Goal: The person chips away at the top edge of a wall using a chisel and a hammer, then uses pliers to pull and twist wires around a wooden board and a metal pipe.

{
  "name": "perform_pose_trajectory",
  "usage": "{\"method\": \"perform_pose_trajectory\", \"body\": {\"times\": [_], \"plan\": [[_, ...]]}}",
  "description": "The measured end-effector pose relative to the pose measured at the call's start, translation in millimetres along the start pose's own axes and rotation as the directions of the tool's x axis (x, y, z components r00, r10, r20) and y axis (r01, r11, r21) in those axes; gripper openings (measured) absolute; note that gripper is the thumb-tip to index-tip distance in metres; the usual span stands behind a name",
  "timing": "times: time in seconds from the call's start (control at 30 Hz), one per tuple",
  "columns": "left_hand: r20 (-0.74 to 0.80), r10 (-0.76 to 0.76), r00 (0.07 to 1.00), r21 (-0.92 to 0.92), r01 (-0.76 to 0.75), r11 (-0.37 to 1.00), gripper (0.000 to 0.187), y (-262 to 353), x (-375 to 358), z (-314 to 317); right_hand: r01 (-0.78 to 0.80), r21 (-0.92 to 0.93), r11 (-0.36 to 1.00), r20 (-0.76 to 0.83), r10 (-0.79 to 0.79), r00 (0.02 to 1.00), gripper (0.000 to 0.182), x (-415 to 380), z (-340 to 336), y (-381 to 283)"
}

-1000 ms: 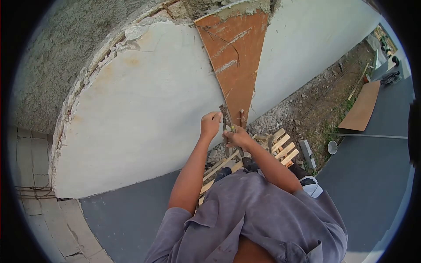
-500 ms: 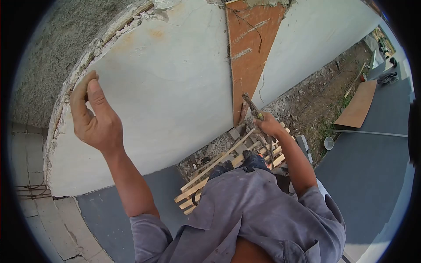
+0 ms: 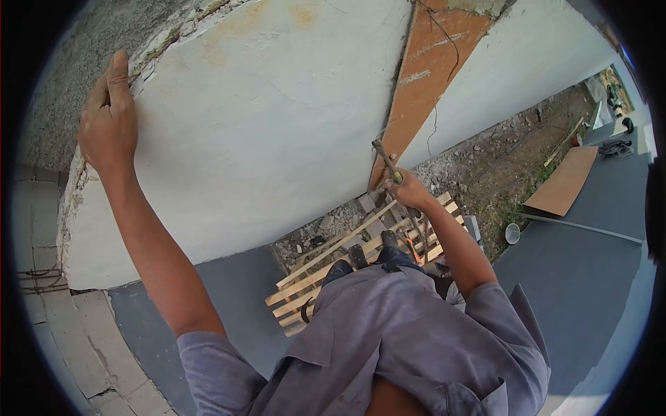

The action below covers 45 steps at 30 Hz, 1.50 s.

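Observation:
My left hand [image 3: 109, 125] is at the broken upper edge of the white wall panel [image 3: 257, 125], its fingers pointing up and fairly straight. It seems to rest on that edge, though the fingers' far side is hidden. My right hand [image 3: 411, 190] is closed around a long dark metal hand tool [image 3: 383, 154] with a yellow-green patch near the grip. The tool's small head points up and left, close to the lower end of a reddish-brown board [image 3: 409, 97] set between two white wall stretches. Its lower part curves down below my fist.
My boots [image 3: 357, 256] stand on a slatted wooden pallet [image 3: 298, 299] over rubble. A white cup-like container [image 3: 512, 234] lies by the dirt strip to the right. Further right, a bent brown sheet [image 3: 563, 182] rests on grey flooring [image 3: 569, 277]. Thin wire [image 3: 454, 52] hangs by the board.
My left hand has moved up and left onto the wall's broken edge. My right hand keeps its hold on the tool, whose head has tilted further left. The view has shifted slightly.

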State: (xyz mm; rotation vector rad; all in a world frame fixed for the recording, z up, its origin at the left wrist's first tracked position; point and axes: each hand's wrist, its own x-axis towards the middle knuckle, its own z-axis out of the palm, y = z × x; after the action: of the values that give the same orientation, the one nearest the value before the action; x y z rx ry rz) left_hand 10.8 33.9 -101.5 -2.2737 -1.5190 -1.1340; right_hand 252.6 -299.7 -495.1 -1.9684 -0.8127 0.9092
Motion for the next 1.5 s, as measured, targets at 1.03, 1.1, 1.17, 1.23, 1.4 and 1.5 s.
{"method": "perform_pose_trajectory", "body": {"times": [1.03,1.1,1.17,1.23,1.4,1.5], "plan": [[0.001,0.034,0.999,0.022,-0.034,0.999,0.065,5,0,-4,-0.207,-0.323,0.923,-0.392,0.068,0.917,0.064,13,-158,47],[-0.012,0.048,0.999,0.01,-0.048,0.999,0.064,5,-1,-4,-0.187,-0.348,0.919,-0.37,0.049,0.928,0.065,36,-162,56],[-0.006,0.05,0.999,0.006,-0.05,0.999,0.063,5,-1,-4,-0.188,-0.347,0.919,-0.357,0.056,0.932,0.064,49,-164,56],[0.013,0.042,0.999,0.01,-0.042,0.999,0.063,4,0,-4,-0.168,-0.369,0.914,-0.303,0.052,0.951,0.063,57,-164,57],[0.016,0.042,0.999,-0.005,-0.042,0.999,0.06,4,0,-5,-0.227,-0.458,0.859,-0.238,0.128,0.963,0.064,50,-166,44],[0.001,0.058,0.998,0.004,-0.058,0.998,0.057,3,1,-3,-0.246,-0.518,0.819,-0.226,0.146,0.963,0.064,37,-168,40]]}}
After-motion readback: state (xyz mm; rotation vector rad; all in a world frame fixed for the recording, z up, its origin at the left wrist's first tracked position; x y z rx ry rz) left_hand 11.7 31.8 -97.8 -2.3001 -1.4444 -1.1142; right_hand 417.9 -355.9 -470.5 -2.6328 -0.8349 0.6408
